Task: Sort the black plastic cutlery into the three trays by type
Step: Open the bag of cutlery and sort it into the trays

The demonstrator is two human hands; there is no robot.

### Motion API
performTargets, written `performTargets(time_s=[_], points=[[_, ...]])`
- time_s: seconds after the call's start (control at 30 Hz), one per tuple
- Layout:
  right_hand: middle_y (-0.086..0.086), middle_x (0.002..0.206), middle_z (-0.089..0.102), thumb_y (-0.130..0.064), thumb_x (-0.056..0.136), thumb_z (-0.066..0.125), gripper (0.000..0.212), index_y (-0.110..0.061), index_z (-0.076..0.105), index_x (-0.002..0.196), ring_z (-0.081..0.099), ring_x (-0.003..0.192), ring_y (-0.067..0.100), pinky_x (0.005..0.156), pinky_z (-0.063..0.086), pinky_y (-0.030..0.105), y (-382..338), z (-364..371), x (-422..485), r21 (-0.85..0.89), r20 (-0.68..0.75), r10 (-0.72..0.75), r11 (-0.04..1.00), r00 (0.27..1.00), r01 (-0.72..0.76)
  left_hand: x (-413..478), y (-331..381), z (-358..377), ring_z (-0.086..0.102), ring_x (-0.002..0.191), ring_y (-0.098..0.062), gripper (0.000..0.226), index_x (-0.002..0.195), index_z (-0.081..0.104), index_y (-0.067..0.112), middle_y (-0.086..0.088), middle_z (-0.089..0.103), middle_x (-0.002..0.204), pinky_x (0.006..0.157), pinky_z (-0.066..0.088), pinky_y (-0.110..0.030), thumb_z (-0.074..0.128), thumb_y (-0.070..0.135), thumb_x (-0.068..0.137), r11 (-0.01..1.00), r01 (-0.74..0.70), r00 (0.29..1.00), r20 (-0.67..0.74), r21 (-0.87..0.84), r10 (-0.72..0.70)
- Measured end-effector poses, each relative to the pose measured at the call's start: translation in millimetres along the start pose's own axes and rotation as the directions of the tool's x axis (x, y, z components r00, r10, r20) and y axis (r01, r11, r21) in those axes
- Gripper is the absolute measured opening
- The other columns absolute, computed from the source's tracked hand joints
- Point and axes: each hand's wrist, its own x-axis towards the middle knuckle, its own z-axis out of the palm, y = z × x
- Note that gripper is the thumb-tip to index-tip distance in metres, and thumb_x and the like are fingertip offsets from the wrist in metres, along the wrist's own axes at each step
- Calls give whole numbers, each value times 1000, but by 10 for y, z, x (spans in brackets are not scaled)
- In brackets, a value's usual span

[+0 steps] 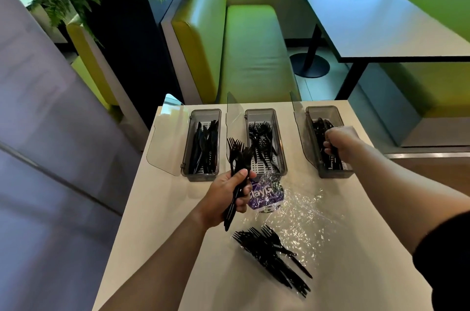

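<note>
Three smoky clear trays with open lids stand in a row on the pale table. The left tray [188,132] holds black knives, the middle tray [279,137] black forks, the right tray [339,117] black cutlery that looks like spoons. My left hand [226,196] grips a bunch of black forks [237,155], tines up, in front of the middle tray. My right hand [342,141] reaches into the right tray, its fingers curled round black cutlery [333,151] there. A loose pile of forks [273,254] lies on the table near me.
Crumpled clear plastic wrap [305,211] with a purple label [264,193] lies mid-table between the trays and the fork pile. The table [165,209] ends at left and right near my arms. Beyond it are a green bench [251,56] and another table [381,18].
</note>
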Motion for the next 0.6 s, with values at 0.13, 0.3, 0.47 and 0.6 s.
performTargets(time_s=[0.13, 0.3, 0.47, 0.6], points=[[24, 109, 67, -5, 77, 57, 35, -4, 64, 110, 65, 97, 37, 84, 56, 44, 112, -31, 17, -66, -25, -123, 990, 992, 121, 4, -4, 9, 39, 49, -11, 25, 111, 59, 6, -4, 51, 72, 45, 30, -23, 45, 26, 106, 1000, -12, 1000, 24, -2, 12], [6, 119, 67, -11, 85, 56, 46, -13, 62, 131, 65, 107, 28, 97, 55, 48, 24, 67, -223, -43, -41, -278, 960, 960, 276, 0, -8, 46, 41, 49, -11, 24, 109, 61, 6, -6, 55, 73, 45, 32, -23, 52, 27, 102, 999, -49, 998, 32, 8, 49], [11, 108, 72, -14, 99, 60, 20, -8, 69, 116, 70, 94, 24, 70, 59, 29, -42, 287, -696, 161, 175, -470, 880, 865, 446, 3, -16, 82, 43, 45, -11, 25, 108, 62, 7, -6, 60, 72, 42, 35, -21, 58, 29, 97, 993, -96, 995, 5, 69, 96], [11, 99, 73, -20, 95, 68, 18, -8, 73, 107, 66, 80, 15, 61, 53, 24, -26, 471, -1082, 172, 380, -543, 837, 749, 519, -13, -5, 139, 43, 43, -11, 26, 103, 64, 7, -6, 61, 71, 40, 35, -21, 59, 32, 96, 987, -129, 991, -24, 92, 132]])
